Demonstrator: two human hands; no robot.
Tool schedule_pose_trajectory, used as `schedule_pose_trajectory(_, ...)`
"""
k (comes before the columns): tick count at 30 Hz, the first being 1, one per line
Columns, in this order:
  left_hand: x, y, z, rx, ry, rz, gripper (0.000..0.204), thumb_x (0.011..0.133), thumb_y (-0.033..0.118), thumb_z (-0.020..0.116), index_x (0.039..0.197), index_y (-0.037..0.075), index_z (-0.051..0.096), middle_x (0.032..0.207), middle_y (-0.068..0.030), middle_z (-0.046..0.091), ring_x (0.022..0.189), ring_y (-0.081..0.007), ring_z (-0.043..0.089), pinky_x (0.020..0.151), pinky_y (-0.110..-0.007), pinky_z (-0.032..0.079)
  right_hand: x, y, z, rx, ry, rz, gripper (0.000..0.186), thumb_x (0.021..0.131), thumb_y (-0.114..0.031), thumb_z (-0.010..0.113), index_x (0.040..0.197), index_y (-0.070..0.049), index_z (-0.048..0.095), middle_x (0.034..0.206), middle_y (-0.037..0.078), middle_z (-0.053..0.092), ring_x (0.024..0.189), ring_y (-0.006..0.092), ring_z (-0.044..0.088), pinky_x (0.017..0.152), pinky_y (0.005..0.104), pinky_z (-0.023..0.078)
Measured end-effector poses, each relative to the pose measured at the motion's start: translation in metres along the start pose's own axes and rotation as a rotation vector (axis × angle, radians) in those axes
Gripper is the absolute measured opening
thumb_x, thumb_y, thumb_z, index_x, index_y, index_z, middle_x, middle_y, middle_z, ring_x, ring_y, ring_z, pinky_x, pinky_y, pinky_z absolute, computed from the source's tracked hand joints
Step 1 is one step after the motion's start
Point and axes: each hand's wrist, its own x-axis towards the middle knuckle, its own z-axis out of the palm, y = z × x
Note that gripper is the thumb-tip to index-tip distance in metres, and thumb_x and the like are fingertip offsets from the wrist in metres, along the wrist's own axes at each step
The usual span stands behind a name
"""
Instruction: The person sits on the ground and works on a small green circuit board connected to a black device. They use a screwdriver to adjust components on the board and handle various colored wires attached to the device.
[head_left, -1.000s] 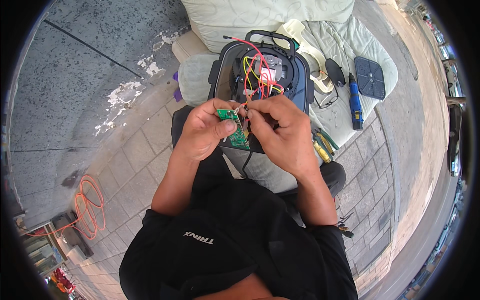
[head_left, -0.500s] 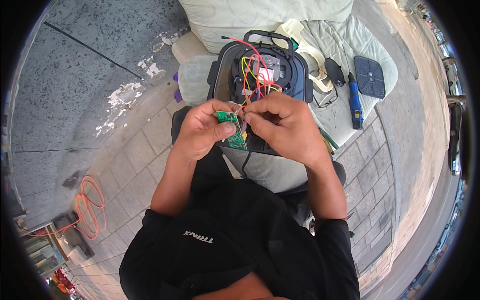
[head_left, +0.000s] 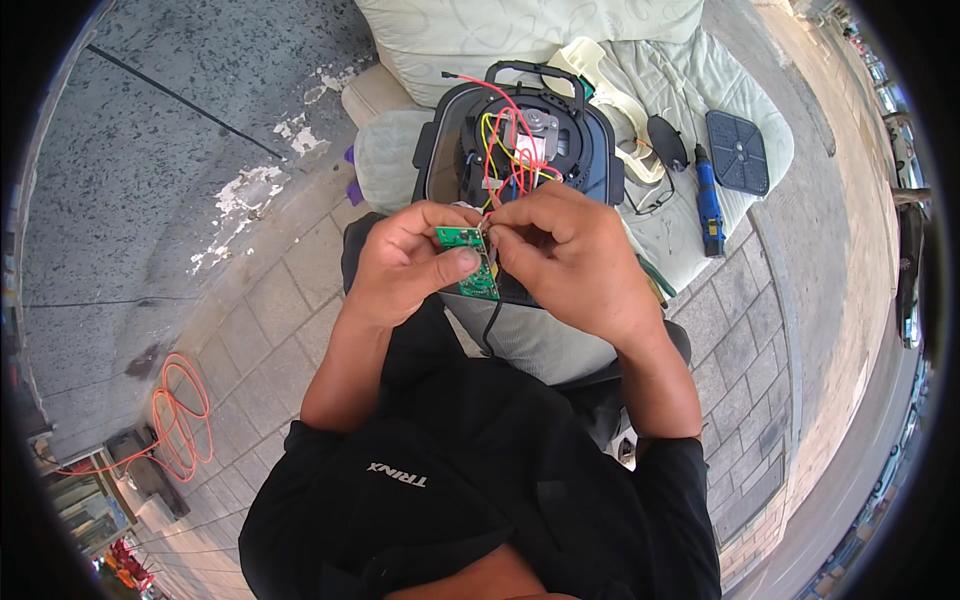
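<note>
Green board [head_left: 485, 275]: I see it at 12 o'clock from the black shirt [head_left: 480, 450].
Left hand [head_left: 408, 266]: clamped on the board, thumb on its face.
Right hand [head_left: 580, 262]: seems pinched on thin wires [head_left: 525, 172], beside the board's 1 o'clock corner.
Right arm: swung a bit toward 4 o'clock, now hiding the yellow tool handles.
Wire ends: same spot, so I'd guess little is different there; fingers hide any join.
</note>
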Motion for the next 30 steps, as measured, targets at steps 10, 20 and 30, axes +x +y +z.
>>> schedule_pose_trajectory(10, 0.004, -0.008, -0.017, -0.192, -0.029, -0.056, 0.031, 0.093, -0.001, 0.074, 0.122, -0.002, 0.062, 0.114, -0.0135, 0.071, 0.105, -0.0202, 0.070, 0.093, -0.036, 0.058, 0.015, 0.014, -0.001, -0.016, -0.082, -0.158, 0.010, 0.082, -0.005, 0.073, 0.091, -0.002, 0.071, 0.077, 0.010, 0.061, 0.066, 0.0237, 0.062, 0.064, 0.0347, 0.051)
schedule_pose_trajectory(20, 0.008, -0.008, -0.018, -0.309, -0.037, -0.124, 0.025, 0.102, 0.012, 0.065, 0.125, 0.001, 0.062, 0.120, -0.0110, 0.069, 0.110, -0.0195, 0.068, 0.093, -0.037, 0.055, 0.031, 0.028, -0.004, 0.119, -0.297, -0.141, 0.005, 0.094, -0.006, 0.070, 0.093, -0.001, 0.072, 0.079, 0.000, 0.059, 0.068, 0.0066, 0.052, 0.061, 0.0262, 0.043)
schedule_pose_trajectory(30, 0.015, -0.023, -0.035, -0.395, -0.186, -0.110, 0.024, 0.102, 0.012, 0.066, 0.124, 0.006, 0.059, 0.119, -0.0106, 0.068, 0.111, -0.0224, 0.068, 0.095, -0.040, 0.055, 0.042, 0.017, -0.011, 0.160, -0.428, 0.115, 0.013, 0.093, -0.009, 0.068, 0.093, 0.004, 0.072, 0.074, 0.004, 0.066, 0.068, 0.0080, 0.056, 0.061, 0.0283, 0.046)
